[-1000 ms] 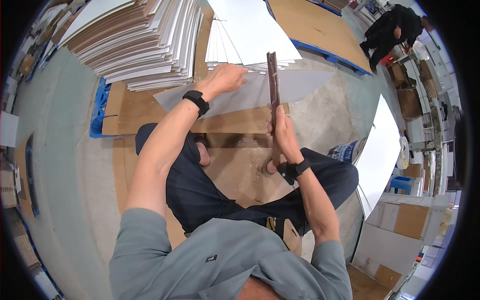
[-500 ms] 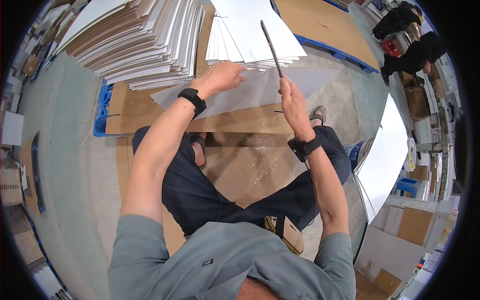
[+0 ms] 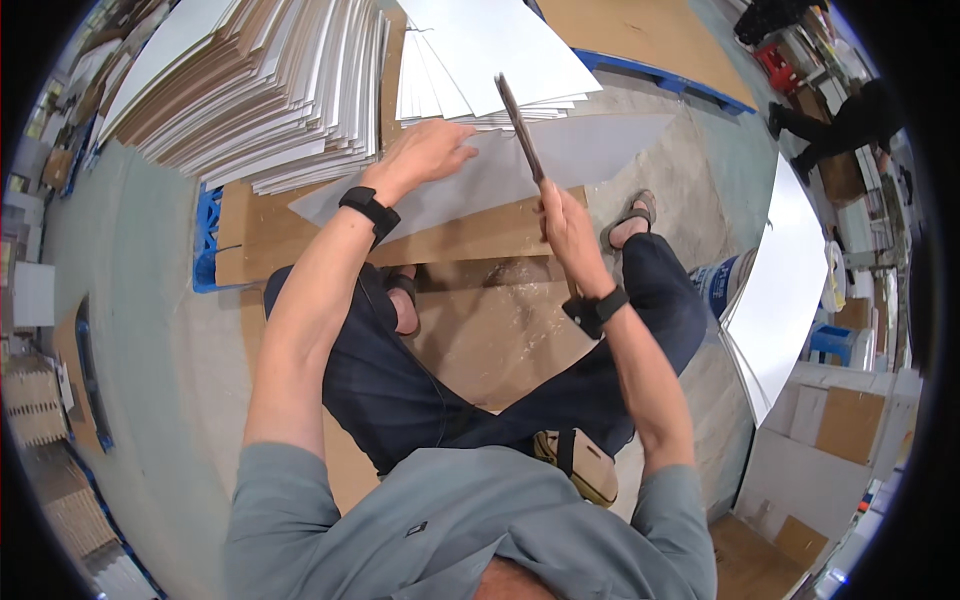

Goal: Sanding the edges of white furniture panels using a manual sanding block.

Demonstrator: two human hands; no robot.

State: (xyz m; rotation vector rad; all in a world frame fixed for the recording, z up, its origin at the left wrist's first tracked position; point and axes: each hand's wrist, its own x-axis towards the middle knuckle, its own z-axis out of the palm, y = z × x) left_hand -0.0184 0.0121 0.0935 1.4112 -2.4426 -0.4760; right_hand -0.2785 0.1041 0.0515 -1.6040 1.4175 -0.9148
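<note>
My right hand [image 3: 568, 222] is closed round the lower end of a long, thin dark bar [image 3: 518, 125] that looks like a flat file. The bar points up and away, tilted to the left, over a grey-white sheet [image 3: 570, 148]. My left hand [image 3: 425, 155] is at the sheet's far edge with fingers partly bent and slightly apart. Whether its fingertips press on the sheet, I cannot tell. Beyond it lie fanned white boards [image 3: 500, 60]. The sheet rests across brown cardboard [image 3: 450, 230] between my feet and the boards.
A tall stack of white and brown boards [image 3: 250, 100] stands on a blue pallet [image 3: 208, 240] at the far left. Another cardboard-covered pallet [image 3: 650, 40] is at the far right. White panels [image 3: 785, 300] lean beside a blue-and-white bucket [image 3: 715, 285] on my right. A person in dark clothes [image 3: 845, 125] is beyond.
My right hand and the bar have moved nearer and a little left. My left hand stays by the sheet's far edge. The view has shifted slightly, showing more of my right foot.
</note>
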